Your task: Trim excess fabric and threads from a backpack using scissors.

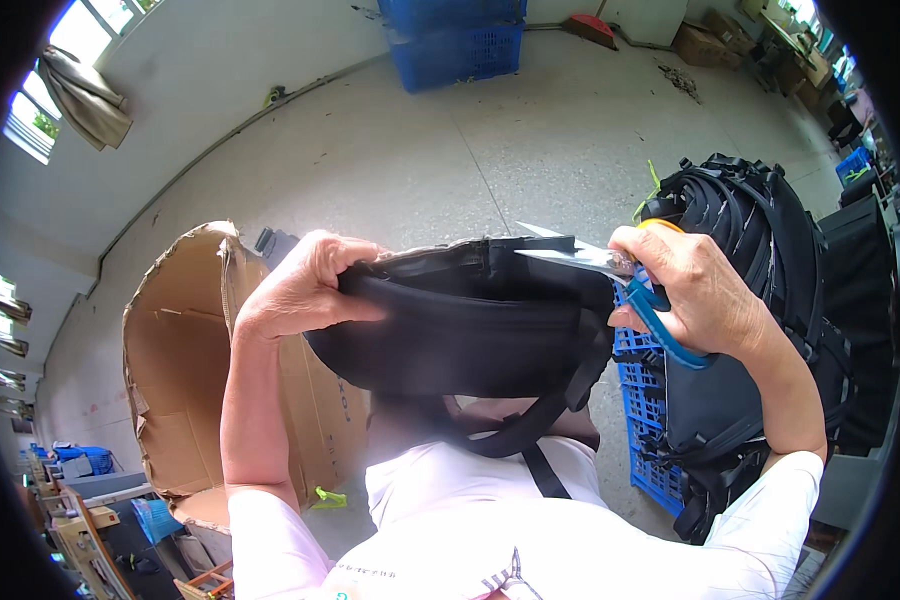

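A black padded fabric piece (460, 345), with a strap and raw upper edge, hangs in front of me above my lap. My left hand (315, 285) is closed on its left end, thumb on the near face. In my right hand (705, 290) is a pair of scissors (660, 325) with blue and orange handles. Their blades point left and stand apart, with a flap of the black fabric's upper right edge between them. Whether the blades touch the cloth I cannot tell.
An open cardboard box (180, 370) stands at my left. On my right, stacked black bags or straps (740, 250) lie over a blue plastic crate (645, 440). Further off are blue crates (455, 55), a red broom (592, 30) and cardboard boxes (705, 45).
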Tool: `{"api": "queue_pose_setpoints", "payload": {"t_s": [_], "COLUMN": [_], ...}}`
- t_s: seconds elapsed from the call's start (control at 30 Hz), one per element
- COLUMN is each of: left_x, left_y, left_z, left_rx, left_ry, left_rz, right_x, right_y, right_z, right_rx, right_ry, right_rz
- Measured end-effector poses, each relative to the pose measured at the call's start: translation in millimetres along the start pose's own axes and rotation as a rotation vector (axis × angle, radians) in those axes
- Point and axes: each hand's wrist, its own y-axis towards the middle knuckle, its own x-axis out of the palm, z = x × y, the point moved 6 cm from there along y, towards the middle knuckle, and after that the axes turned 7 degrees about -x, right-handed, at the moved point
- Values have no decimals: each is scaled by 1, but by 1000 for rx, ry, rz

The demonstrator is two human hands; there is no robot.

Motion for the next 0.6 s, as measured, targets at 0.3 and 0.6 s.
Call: {"api": "queue_pose_setpoints", "payload": {"t_s": [0.3, 0.6], "left_x": [5, 14], "left_y": [-6, -9], "left_z": [7, 5], "left_rx": [153, 217], "left_ry": [-20, -100], "left_rz": [41, -36], "right_x": [-8, -2], "right_y": [-15, -1], "right_z": [-4, -4], "right_rx": [-34, -56], "right_ry": [-98, -107], "right_rz": [-97, -123]}}
